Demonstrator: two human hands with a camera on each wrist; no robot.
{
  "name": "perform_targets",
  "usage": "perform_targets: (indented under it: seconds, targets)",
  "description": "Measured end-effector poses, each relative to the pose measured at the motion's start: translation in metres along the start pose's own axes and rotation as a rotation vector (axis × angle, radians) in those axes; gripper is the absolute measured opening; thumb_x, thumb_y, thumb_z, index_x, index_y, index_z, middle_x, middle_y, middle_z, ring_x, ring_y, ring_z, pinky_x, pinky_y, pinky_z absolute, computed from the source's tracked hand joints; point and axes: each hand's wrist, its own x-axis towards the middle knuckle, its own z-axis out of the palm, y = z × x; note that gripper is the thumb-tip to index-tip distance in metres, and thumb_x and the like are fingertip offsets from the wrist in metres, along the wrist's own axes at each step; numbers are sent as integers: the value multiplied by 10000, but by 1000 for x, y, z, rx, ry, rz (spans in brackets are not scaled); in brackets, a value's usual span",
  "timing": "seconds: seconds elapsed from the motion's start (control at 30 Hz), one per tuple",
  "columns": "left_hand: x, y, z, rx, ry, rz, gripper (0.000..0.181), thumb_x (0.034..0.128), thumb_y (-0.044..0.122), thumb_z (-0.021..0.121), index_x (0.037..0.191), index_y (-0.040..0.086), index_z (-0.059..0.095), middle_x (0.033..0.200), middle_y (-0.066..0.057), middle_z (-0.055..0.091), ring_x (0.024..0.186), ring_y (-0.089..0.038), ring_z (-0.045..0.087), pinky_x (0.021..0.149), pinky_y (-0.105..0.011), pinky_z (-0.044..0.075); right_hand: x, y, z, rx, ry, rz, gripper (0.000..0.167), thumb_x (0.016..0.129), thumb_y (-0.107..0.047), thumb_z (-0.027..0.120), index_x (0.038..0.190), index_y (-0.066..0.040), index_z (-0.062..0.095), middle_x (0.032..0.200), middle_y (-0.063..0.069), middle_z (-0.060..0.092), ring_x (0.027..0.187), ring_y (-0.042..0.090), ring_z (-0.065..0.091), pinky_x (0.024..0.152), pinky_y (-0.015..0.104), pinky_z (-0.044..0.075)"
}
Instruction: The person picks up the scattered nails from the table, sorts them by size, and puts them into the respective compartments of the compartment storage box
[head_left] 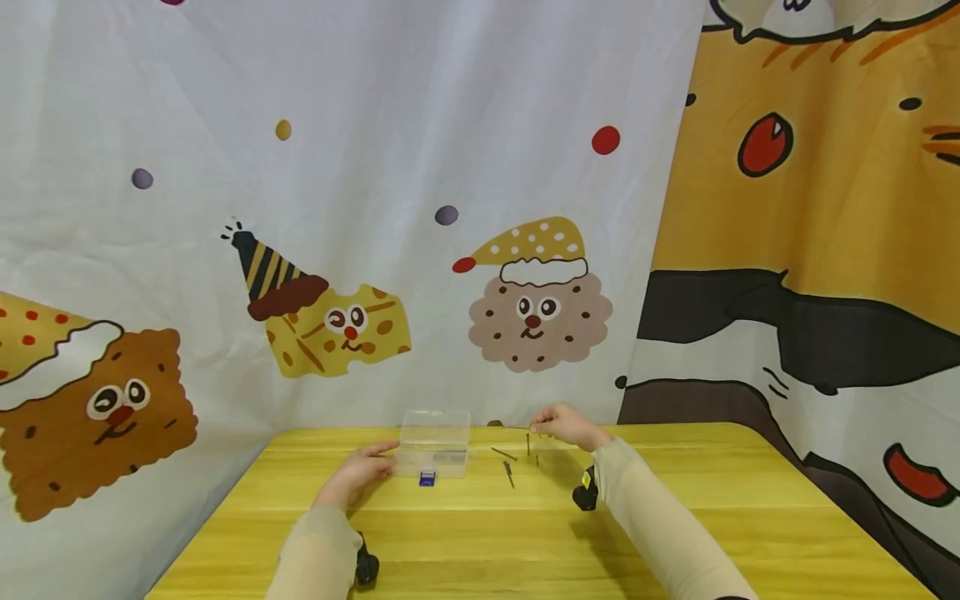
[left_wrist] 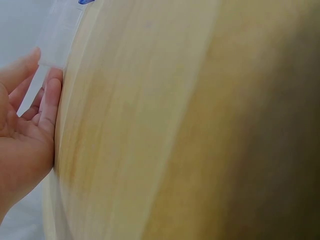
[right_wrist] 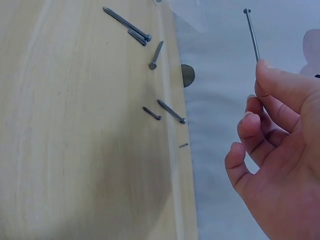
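My right hand pinches a long metal nail between thumb and forefinger. Its head points away from the hand, and the other fingers are loosely curled. A clear plastic box with its lid raised stands on the table; a dark thin item lies inside. At the box's left end, my left hand holds it between thumb and fingers. Several loose nails lie to the right of the box, among them a long nail, a medium nail and a tiny nail.
The wooden table ends at a patterned cloth hanging behind it. A blue latch is on the box's front. The loose nails lie near the table's far edge, below my right hand.
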Motion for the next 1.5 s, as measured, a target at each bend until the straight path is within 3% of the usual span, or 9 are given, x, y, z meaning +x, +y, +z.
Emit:
perform_targets:
  seconds: [0.27, 0.57, 0.7, 0.8, 0.9, 1.03, 1.17, 1.37, 1.5]
  targets:
    - [-1, -4, 0, 1, 10, -8, 456, 923, -5, 601, 1359, -88, 496, 1086, -166, 612, 775, -162, 559, 751, -298, 503, 2, 5, 11, 60, 43, -23, 267, 976, -139, 578, 1136, 56, 665, 1149, 264, 607, 967, 451, 532, 843, 588, 449]
    - [1, -2, 0, -16, 0, 1, 476, 924, 10, 612, 1369, -91, 479, 1174, -188, 599, 787, -149, 566, 738, -260, 504, 9, 1, 21, 56, 73, -5, 303, 979, -141, 575, 1168, 90, 627, 1101, 144, 635, 1054, 405, 550, 897, 554, 449]
    - [-1, -1, 1, -13, 18, 2, 453, 915, -12, 610, 1349, -92, 505, 1140, -185, 613, 775, -161, 569, 732, -277, 505, 13, -4, 26, 26, 55, -20, 240, 975, -131, 580, 1101, 58, 660, 960, 52, 622, 868, 261, 569, 834, 482, 488]
    - [-1, -2, 2, -2, 19, 4, 448, 910, -21, 611, 1341, -92, 514, 1082, -167, 626, 764, -168, 569, 729, -294, 504, 16, -7, 31, -6, 34, -45, 195, 977, -109, 572, 969, 60, 668, 829, 11, 551, 702, 153, 444, 715, 363, 452]
    - [0, -4, 2, 10, 21, 9, 445, 908, -22, 612, 1337, -95, 517, 1046, -151, 632, 758, -165, 569, 728, -299, 504, 19, -10, 36, -25, 17, -71, 212, 980, -87, 556, 959, 95, 661, 809, 80, 561, 651, 150, 368, 674, 325, 397]
    - [1, -3, 1, 16, 27, 9, 447, 915, -12, 609, 1344, -90, 512, 1068, -158, 628, 760, -158, 565, 729, -288, 506, 25, -15, 45, -42, 22, -74, 220, 976, -91, 563, 1066, 73, 678, 925, 149, 629, 670, 123, 397, 685, 329, 427]
    - [-1, 0, 0, 15, 24, 11, 458, 920, -6, 603, 1356, -93, 494, 1117, -189, 615, 770, -160, 566, 738, -284, 511, 34, -23, 58, -30, -15, -60, 251, 986, -107, 556, 945, 128, 634, 755, 73, 478, 643, 132, 323, 669, 320, 366]
    - [-6, 3, 2, 18, 11, 20, 451, 925, -19, 587, 1356, -104, 487, 1187, -246, 581, 807, -186, 575, 781, -325, 512, 47, -32, 76, -53, -16, -96, 232, 967, -66, 572, 903, 152, 620, 789, 72, 576, 671, 110, 418, 686, 309, 438]
    - [-6, 2, 2, 21, 13, 20, 445, 926, -19, 586, 1353, -102, 492, 1229, -261, 560, 829, -206, 575, 791, -340, 511, 56, -38, 86, -54, -32, -112, 332, 970, -44, 556, 656, 19, 468, 602, -47, 371, 536, 100, 300, 561, 274, 338]
